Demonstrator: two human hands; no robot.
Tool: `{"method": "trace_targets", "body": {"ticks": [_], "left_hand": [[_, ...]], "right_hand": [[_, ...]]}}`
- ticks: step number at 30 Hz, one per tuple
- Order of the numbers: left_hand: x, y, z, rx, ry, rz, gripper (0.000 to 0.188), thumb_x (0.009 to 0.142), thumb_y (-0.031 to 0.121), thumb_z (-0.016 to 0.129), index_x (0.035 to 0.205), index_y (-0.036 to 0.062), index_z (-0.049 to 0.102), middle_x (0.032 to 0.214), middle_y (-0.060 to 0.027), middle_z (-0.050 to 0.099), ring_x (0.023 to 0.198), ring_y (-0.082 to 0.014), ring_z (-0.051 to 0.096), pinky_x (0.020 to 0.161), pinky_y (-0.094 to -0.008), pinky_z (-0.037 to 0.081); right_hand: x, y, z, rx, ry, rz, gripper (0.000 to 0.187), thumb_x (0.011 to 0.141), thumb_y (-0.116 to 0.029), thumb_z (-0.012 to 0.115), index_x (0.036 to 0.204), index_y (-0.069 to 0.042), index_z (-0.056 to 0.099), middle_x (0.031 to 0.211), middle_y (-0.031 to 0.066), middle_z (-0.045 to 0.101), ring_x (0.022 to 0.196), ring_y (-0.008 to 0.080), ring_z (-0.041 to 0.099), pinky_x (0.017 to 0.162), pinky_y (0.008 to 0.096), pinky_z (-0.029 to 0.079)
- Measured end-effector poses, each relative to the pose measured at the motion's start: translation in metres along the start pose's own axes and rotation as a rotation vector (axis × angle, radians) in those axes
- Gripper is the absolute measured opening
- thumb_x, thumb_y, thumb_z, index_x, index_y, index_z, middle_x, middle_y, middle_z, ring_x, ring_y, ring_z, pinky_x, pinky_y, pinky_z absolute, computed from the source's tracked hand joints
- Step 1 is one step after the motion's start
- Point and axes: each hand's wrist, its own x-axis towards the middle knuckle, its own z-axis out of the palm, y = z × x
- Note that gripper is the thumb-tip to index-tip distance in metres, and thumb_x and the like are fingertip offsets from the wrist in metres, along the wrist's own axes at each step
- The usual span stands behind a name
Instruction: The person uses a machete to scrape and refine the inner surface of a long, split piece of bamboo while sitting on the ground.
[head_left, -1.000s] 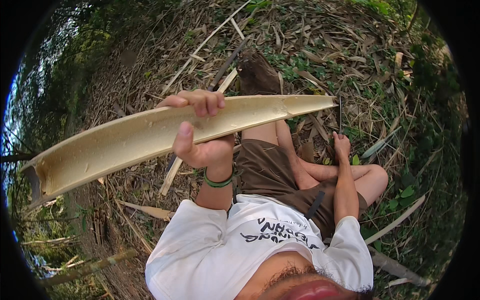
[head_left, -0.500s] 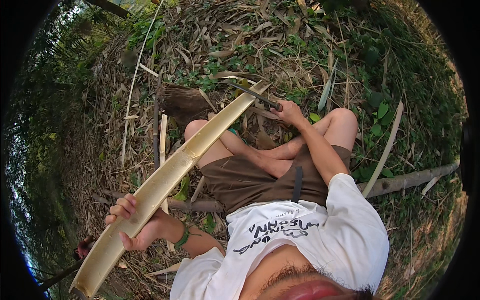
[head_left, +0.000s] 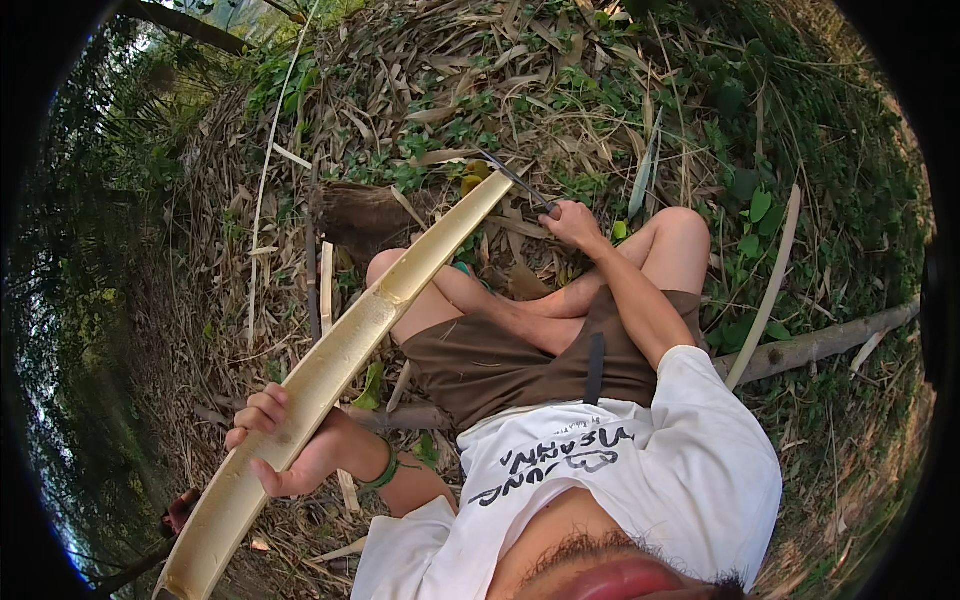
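Observation:
A long half-round piece of split bamboo (head_left: 345, 345) slants from the lower left up to the far middle, its pale hollow side facing up. Its middle part rests across my left leg. My left hand (head_left: 290, 440) grips it near the lower end, fingers over one edge and thumb at the other. In my right hand (head_left: 573, 224) is the dark handle of a knife (head_left: 518, 182) with a narrow, dark blade. That blade lies across the far tip of the bamboo. Whether it has cut in there I cannot make out.
A thick brown log piece (head_left: 362, 210) lies beyond my left knee. A grey pole (head_left: 825, 343) runs behind me at the right, with a pale bamboo strip (head_left: 768, 290) leaning over it. Dry leaves and green plants cover the ground. Another thin strip (head_left: 262, 225) lies at the left.
The bamboo has slid toward the lower left at its far end, and my left hand has shifted slightly right. The knife blade has swung to a steeper angle over the tip.

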Motion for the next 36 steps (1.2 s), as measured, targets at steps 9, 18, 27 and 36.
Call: {"method": "trace_targets", "body": {"ticks": [9, 18, 27, 36], "left_hand": [[0.003, -0.007, 0.010, 0.065, 0.238, -0.047, 0.035, 0.081, 0.039, 0.062, 0.094, 0.0101, 0.048, 0.069, -0.0008, 0.036, 0.060, -0.0135, 0.038, 0.061, -0.0296, 0.038], [0.002, -0.011, 0.006, 0.042, 0.171, -0.031, 0.032, 0.083, 0.037, 0.060, 0.096, 0.0106, 0.048, 0.069, -0.0004, 0.034, 0.061, -0.0127, 0.038, 0.060, -0.0288, 0.037], [0.009, -0.014, 0.025, 0.036, 0.183, -0.036, 0.030, 0.078, 0.036, 0.061, 0.092, 0.0122, 0.050, 0.068, 0.0001, 0.036, 0.059, -0.0128, 0.037, 0.059, -0.0296, 0.035], [-0.001, -0.020, 0.021, -0.022, -0.085, 0.013, 0.032, 0.073, 0.034, 0.055, 0.092, 0.0101, 0.047, 0.070, -0.0020, 0.033, 0.060, -0.0147, 0.034, 0.058, -0.0305, 0.032]], "right_hand": [[-0.009, -0.037, -0.003, 0.127, 0.024, -0.566, 0.032, 0.078, -0.029, 0.075, 0.073, -0.002, 0.059, 0.056, 0.0152, 0.053, 0.054, 0.0371, 0.052, 0.052, 0.0439, 0.040], [0.011, 0.024, -0.006, -0.072, -0.051, 0.209, 0.034, 0.082, -0.033, 0.067, 0.091, 0.000, 0.073, 0.091, 0.0231, 0.070, 0.089, 0.0385, 0.067, 0.079, 0.0474, 0.052], [-0.044, -0.103, -0.014, 0.234, -0.083, -0.481, 0.036, 0.082, -0.032, 0.072, 0.071, 0.000, 0.060, 0.059, 0.0147, 0.060, 0.055, 0.0321, 0.058, 0.054, 0.0394, 0.045], [0.034, 0.042, -0.022, -0.094, -0.094, 0.252, 0.030, 0.073, -0.020, 0.062, 0.094, -0.001, 0.074, 0.092, 0.0245, 0.070, 0.085, 0.0406, 0.067, 0.077, 0.0447, 0.053]]}}
